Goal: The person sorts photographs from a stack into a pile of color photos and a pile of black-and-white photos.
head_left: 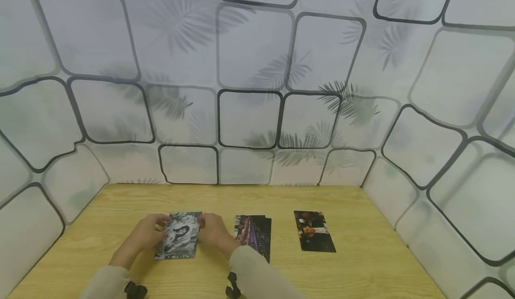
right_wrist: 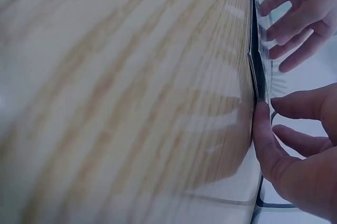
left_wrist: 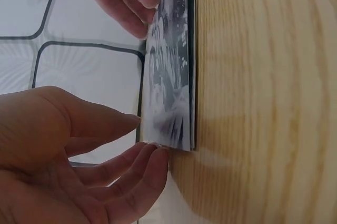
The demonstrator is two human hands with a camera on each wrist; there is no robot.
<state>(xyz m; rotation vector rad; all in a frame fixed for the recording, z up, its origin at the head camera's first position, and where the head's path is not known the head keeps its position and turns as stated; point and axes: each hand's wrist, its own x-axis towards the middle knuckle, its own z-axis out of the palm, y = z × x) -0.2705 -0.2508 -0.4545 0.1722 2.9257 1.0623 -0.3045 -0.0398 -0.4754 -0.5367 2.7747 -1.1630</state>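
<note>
A small stack of photos, a black-and-white print on top, lies on the table between both hands. In the head view my left hand is at its left edge. Close up, the left hand touches the stack's edge with bent fingertips, its thumb standing apart from them. At the right edge my right hand holds the stack by its upper corner. The right wrist view shows the right hand with one digit against the edge of the photos and another just above them.
Right of the hands lies a pile of dark photos with purple city lights, partly covered by the right forearm. A separate photo of people lies farther right. Patterned fabric walls enclose the wooden table at the back and sides.
</note>
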